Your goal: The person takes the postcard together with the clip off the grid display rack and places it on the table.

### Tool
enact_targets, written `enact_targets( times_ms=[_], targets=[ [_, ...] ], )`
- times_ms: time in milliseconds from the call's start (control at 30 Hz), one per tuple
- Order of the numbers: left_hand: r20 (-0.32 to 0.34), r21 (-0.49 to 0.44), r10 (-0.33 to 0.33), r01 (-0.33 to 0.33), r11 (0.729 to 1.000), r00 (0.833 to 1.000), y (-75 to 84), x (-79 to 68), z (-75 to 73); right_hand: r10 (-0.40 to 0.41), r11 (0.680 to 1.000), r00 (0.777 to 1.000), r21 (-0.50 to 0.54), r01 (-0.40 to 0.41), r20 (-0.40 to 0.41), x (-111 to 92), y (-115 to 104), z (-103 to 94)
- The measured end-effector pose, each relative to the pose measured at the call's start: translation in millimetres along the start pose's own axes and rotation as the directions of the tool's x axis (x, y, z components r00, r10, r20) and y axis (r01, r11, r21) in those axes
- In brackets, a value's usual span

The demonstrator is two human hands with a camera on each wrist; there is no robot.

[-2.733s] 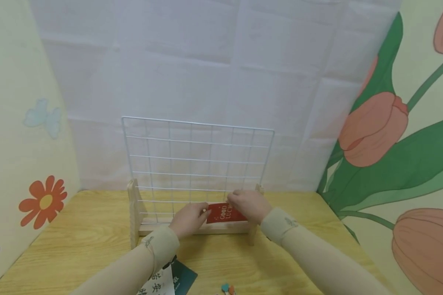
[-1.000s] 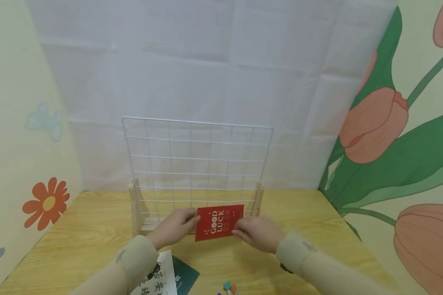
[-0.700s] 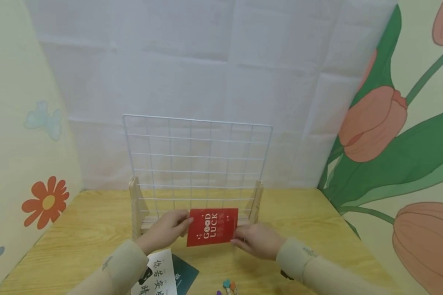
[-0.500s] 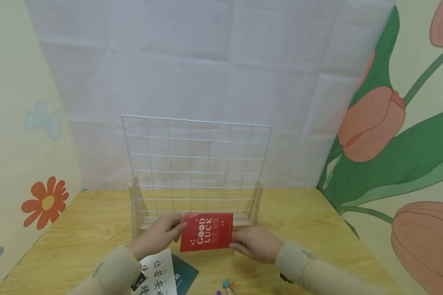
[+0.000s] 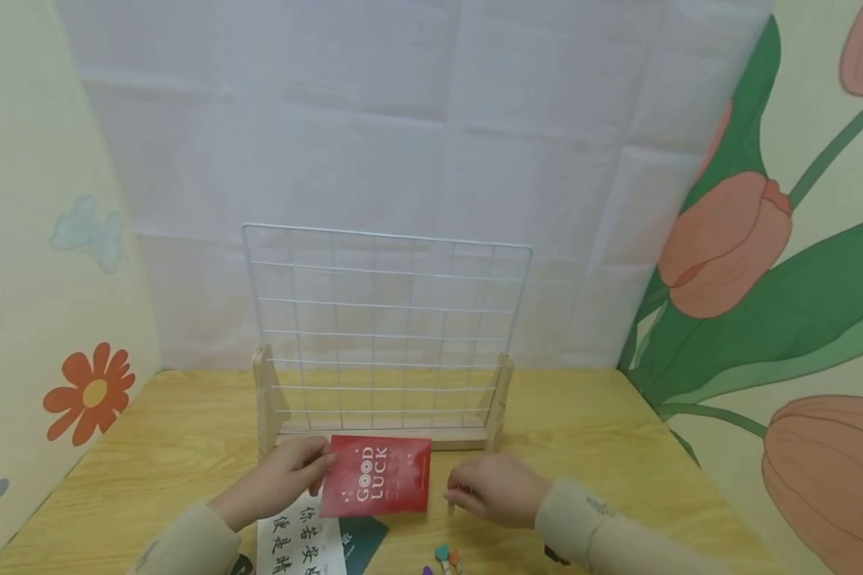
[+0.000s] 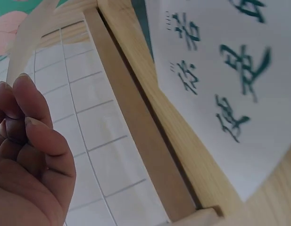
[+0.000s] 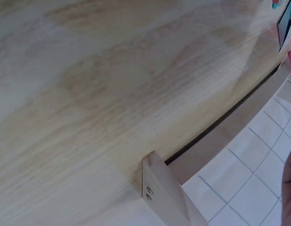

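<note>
My left hand [image 5: 276, 479] pinches the left edge of a red card [image 5: 377, 477] printed "GOOD LUCK". In the left wrist view the fingers [image 6: 34, 101] are curled at a pale sheet edge. Right of the card and apart from it, my right hand [image 5: 499, 489] has curled fingers, with a small pale stick-like thing [image 5: 451, 506] at their tips, too small to identify. Behind both hands a white wire grid [image 5: 388, 319] stands upright in a wooden base [image 5: 460, 436]. Only a sliver of my right hand shows in the right wrist view.
A white card [image 5: 305, 543] with black characters lies partly under the red card, over a dark green card [image 5: 363, 541]. Small clips [image 5: 446, 557] with teal and orange tops lie at the front edge, near a purple bit [image 5: 427, 570]. A white cloth hangs behind the table.
The red card has come away from the grid's base, down and left towards me, in my left hand. My right hand has let go of its right edge.
</note>
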State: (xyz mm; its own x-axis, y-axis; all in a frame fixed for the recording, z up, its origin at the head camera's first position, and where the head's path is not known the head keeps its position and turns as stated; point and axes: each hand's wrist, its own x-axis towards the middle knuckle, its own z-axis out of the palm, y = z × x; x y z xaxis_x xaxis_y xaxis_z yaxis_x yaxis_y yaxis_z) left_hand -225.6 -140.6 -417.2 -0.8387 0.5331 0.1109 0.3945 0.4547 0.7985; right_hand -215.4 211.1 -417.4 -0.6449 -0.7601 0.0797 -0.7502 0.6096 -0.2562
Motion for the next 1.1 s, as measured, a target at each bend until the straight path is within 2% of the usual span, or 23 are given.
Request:
enact_targets(
  times_ms=[200,433,700,867,1000,1100],
  targets=[
    [0.029,-0.025,-0.078,0.078,0.997,0.997,-5.8,-11.8,-2.1,-0.032,0.999,0.999,0.016,0.032,0.01,-3,0,6.9],
    [0.055,-0.07,-0.172,0.176,0.982,0.983,-10.7,-19.7,-2.1,-0.051,0.998,0.998,0.022,0.051,0.03,-7,0,12.5],
    [0.101,-0.04,-0.177,0.182,0.983,0.979,-19.8,-25.3,1.1,-0.04,0.999,0.993,0.031,0.036,0.115,-8,-2,18.2],
    [0.135,0.014,-0.225,0.226,0.974,0.965,-22.3,-25.8,2.0,-0.054,0.998,0.99,0.022,0.052,0.13,-9,-3,22.6],
    [0.165,0.046,-0.248,0.244,0.969,0.955,-32.9,-23.8,1.9,-0.067,0.998,0.989,0.016,0.065,0.132,-11,-1,26.7],
    [0.154,0.049,-0.268,0.263,0.964,0.951,-41.4,-22.4,3.5,-0.057,0.998,0.987,0.008,0.057,0.148,-11,0,29.2]
  ],
)
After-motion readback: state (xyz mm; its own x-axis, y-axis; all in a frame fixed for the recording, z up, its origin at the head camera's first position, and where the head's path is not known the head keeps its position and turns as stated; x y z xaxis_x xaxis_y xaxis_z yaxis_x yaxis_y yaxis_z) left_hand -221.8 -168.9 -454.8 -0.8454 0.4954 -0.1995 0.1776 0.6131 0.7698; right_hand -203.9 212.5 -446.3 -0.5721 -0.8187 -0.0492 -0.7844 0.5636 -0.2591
